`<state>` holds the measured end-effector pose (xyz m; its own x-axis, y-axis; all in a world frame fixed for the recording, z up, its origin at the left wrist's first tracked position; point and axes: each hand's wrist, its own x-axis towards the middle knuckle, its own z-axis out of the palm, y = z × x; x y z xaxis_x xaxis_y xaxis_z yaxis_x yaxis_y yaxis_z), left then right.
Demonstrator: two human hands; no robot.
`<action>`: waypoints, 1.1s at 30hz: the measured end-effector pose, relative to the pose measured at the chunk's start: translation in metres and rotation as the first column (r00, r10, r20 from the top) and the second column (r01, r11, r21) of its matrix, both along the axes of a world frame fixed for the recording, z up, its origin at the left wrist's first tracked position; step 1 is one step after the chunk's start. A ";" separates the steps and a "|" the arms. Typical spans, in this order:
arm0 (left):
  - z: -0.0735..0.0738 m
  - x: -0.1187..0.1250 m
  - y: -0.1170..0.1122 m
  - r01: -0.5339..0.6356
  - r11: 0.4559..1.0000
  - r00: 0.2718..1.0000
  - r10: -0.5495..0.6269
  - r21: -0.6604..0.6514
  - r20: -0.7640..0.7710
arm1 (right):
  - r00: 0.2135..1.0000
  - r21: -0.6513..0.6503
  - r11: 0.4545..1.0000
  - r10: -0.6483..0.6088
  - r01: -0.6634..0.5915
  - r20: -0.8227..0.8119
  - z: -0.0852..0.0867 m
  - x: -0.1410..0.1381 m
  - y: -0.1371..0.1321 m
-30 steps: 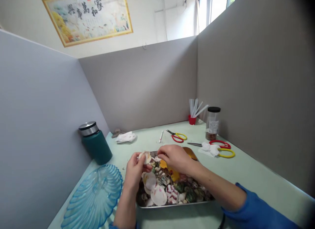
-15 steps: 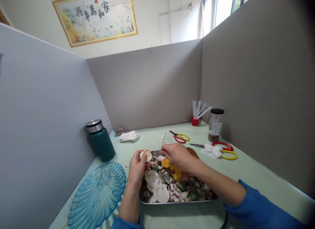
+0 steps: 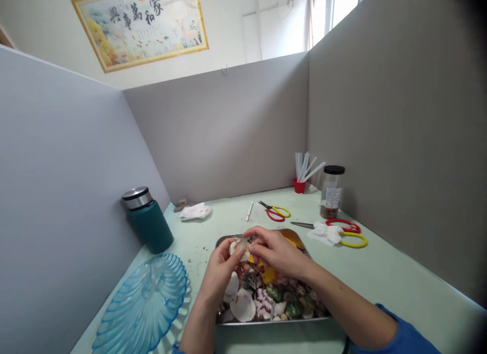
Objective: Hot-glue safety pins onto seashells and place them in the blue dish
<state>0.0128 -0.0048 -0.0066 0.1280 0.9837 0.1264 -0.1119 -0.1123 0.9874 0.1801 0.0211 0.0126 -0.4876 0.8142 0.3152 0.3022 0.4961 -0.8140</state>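
Pinched in my left hand (image 3: 220, 265) is a whitish scallop shell (image 3: 236, 247), held up over the far left part of a metal tray (image 3: 274, 322). My right hand (image 3: 277, 252) meets it from the right, thumb and fingers closed at the shell's edge. Whatever lies between those right fingertips is too small to make out. Below, the tray is full of mixed seashells, among them a flat white shell (image 3: 242, 306), a purple-and-white striped shell (image 3: 264, 303) and green ones (image 3: 294, 310). Yellow pieces (image 3: 268, 275) lie in it too, partly covered by my right hand.
To the left are a blue shell-shaped glass dish (image 3: 142, 308) and a teal bottle (image 3: 150, 224). Behind lie a white packet (image 3: 195, 211), a white pen-like stick (image 3: 249, 212) and scissors (image 3: 276, 212). Larger scissors (image 3: 352, 237), a black-lidded jar (image 3: 332, 194) and a red cup (image 3: 299, 185) stand right.
My right hand has come left from over the tray to the shell in my left hand. The left hand has shifted right with the shell. The view has tilted slightly.
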 end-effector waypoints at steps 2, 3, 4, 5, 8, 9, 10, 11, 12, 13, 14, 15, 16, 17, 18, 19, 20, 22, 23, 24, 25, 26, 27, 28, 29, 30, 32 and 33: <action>0.000 0.000 -0.002 0.006 1.000 1.000 -0.006 -0.005 -0.004 | 0.999 -0.036 0.999 0.028 -0.029 -0.017 0.001 0.002 -0.003; 0.001 0.000 -0.003 0.009 1.000 1.000 -0.009 -0.006 -0.004 | 0.999 -0.047 0.998 0.031 -0.032 -0.024 0.001 0.002 -0.004; 0.001 0.000 -0.004 0.011 1.000 1.000 -0.011 -0.008 -0.003 | 0.999 -0.052 0.998 0.028 -0.030 -0.029 0.001 0.002 -0.005; 0.002 0.001 -0.005 0.012 1.000 1.000 -0.012 -0.009 -0.002 | 0.999 -0.059 0.998 0.025 -0.027 -0.035 0.001 0.002 -0.005; 0.003 0.003 -0.006 0.012 1.000 1.000 -0.012 -0.008 0.007 | 0.998 -0.097 0.995 0.028 -0.034 -0.061 0.000 0.001 -0.007; 0.004 0.004 -0.006 0.010 1.000 1.000 -0.010 -0.008 0.011 | 0.997 -0.110 0.993 0.028 -0.036 -0.073 -0.001 0.000 -0.007; 0.004 0.004 -0.006 0.010 1.000 1.000 -0.009 -0.007 0.016 | 0.996 -0.120 0.992 0.026 -0.036 -0.085 -0.001 0.000 -0.007; 0.004 0.005 -0.006 0.010 1.000 1.000 -0.010 -0.007 0.021 | 0.995 -0.126 0.991 0.023 -0.035 -0.096 -0.002 0.000 -0.008; 0.004 0.005 -0.006 0.011 1.000 1.000 -0.010 -0.008 0.026 | 0.994 -0.128 0.991 0.021 -0.034 -0.105 -0.002 0.000 -0.008; 0.004 0.005 -0.006 0.012 1.000 0.999 -0.012 -0.009 0.031 | 0.994 -0.127 0.991 0.020 -0.034 -0.112 -0.002 0.000 -0.009; 0.003 0.006 -0.006 0.014 1.000 0.999 -0.014 -0.010 0.037 | 0.993 -0.126 0.991 0.023 -0.038 -0.117 -0.002 0.000 -0.010; 0.003 0.006 -0.006 0.016 1.000 0.999 -0.015 -0.011 0.043 | 0.992 -0.124 0.991 0.028 -0.043 -0.122 -0.002 0.001 -0.011; 0.003 0.007 -0.006 0.018 1.000 0.999 -0.017 -0.011 0.049 | 0.992 -0.118 0.992 0.030 -0.045 -0.126 -0.001 0.001 -0.011; 0.003 0.007 -0.006 0.019 1.000 0.998 -0.019 -0.011 0.055 | 0.991 -0.109 0.993 0.032 -0.046 -0.130 -0.001 0.001 -0.012; 0.003 0.008 -0.007 0.021 1.000 0.998 -0.021 -0.010 0.061 | 0.990 -0.100 0.994 0.033 -0.047 -0.134 0.000 0.002 -0.012; 0.003 0.008 -0.007 0.025 1.000 0.997 -0.024 -0.009 0.067 | 0.990 -0.093 0.995 0.035 -0.048 -0.139 0.000 0.002 -0.013; 0.003 0.008 -0.007 0.030 1.000 0.997 -0.029 -0.007 0.074 | 0.989 -0.088 0.995 0.037 -0.051 -0.146 0.000 0.002 -0.013; 0.004 0.009 -0.008 0.043 0.999 0.995 -0.043 -0.005 0.085 | 0.985 -0.089 0.994 0.048 -0.064 -0.164 0.000 0.003 -0.013; 0.004 0.009 -0.008 0.051 0.999 0.995 -0.051 -0.005 0.090 | 0.983 -0.094 0.993 0.056 -0.074 -0.176 0.000 0.003 -0.013; 0.005 0.009 -0.008 0.059 0.998 0.994 -0.058 -0.006 0.094 | 0.981 -0.098 0.992 0.063 -0.083 -0.186 -0.001 0.004 -0.013; 0.005 0.010 -0.008 0.065 0.998 0.993 -0.064 -0.007 0.097 | 0.979 -0.101 0.991 0.069 -0.090 -0.191 -0.001 0.004 -0.012; 0.005 0.010 -0.007 0.068 0.998 0.993 -0.066 -0.009 0.100 | 0.979 -0.099 0.991 0.070 -0.090 -0.192 -0.002 0.004 -0.012; 0.005 0.010 -0.007 0.068 0.998 0.993 -0.066 -0.011 0.102 | 0.980 -0.092 0.992 0.066 -0.085 -0.187 -0.003 0.004 -0.012; 0.004 0.010 -0.007 0.065 0.998 0.993 -0.064 -0.012 0.104 | 0.982 -0.081 0.994 0.058 -0.074 -0.179 -0.004 0.003 -0.012; 0.004 0.010 -0.006 0.061 0.998 0.993 -0.059 -0.013 0.105 | 0.984 -0.069 0.996 0.049 -0.061 -0.169 -0.004 0.003 -0.012; 0.004 0.010 -0.006 0.057 0.998 0.993 -0.056 -0.014 0.105 | 0.986 -0.058 0.997 0.041 -0.051 -0.160 -0.005 0.003 -0.012; 0.003 0.010 -0.006 0.050 0.999 0.993 -0.049 -0.015 0.103 | 0.989 -0.040 0.999 0.029 -0.035 -0.148 -0.005 0.002 -0.012; 0.003 0.010 -0.006 0.049 0.999 0.994 -0.047 -0.016 0.102 | 0.989 -0.035 0.999 0.027 -0.033 -0.143 -0.005 0.002 -0.012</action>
